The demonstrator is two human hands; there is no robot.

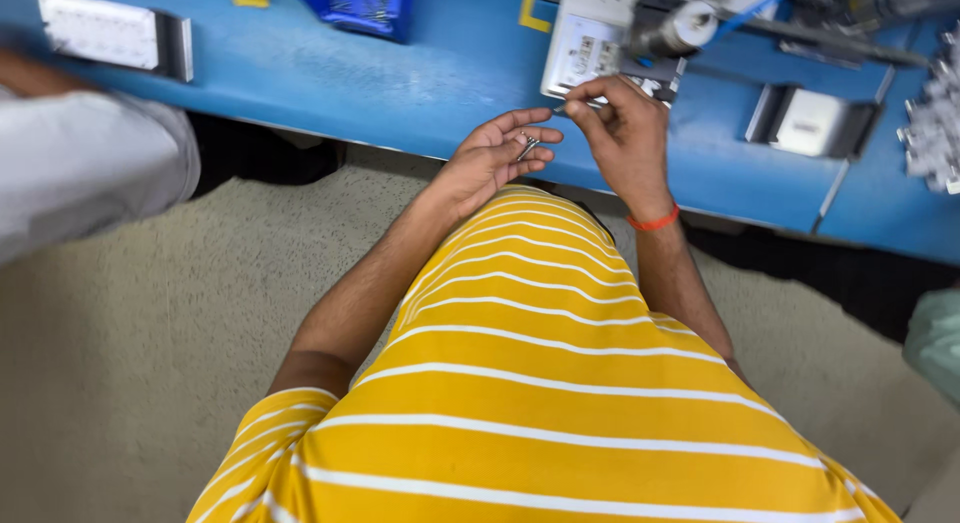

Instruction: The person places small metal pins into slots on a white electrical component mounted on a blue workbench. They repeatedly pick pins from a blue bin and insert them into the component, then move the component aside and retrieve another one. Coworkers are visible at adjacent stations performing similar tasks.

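Note:
My left hand (495, 158) is cupped palm up at the near edge of the blue workbench (400, 78), with a few small metal screws (527, 146) lying on its fingers. My right hand (622, 128), with an orange band at the wrist, pinches one small screw (560, 109) between thumb and forefinger just above the left fingertips. Both hands hover in front of a white device (585, 43) with a metal cylinder on it. My yellow striped shirt fills the lower view.
A blue bin (360, 3) stands at the bench's back, a white block (100, 31) at the far left, a grey metal tray (815, 123) at the right. Another person's white sleeve (80, 163) is at the left; a pale green sleeve (938, 343) at the right edge. Beige floor below.

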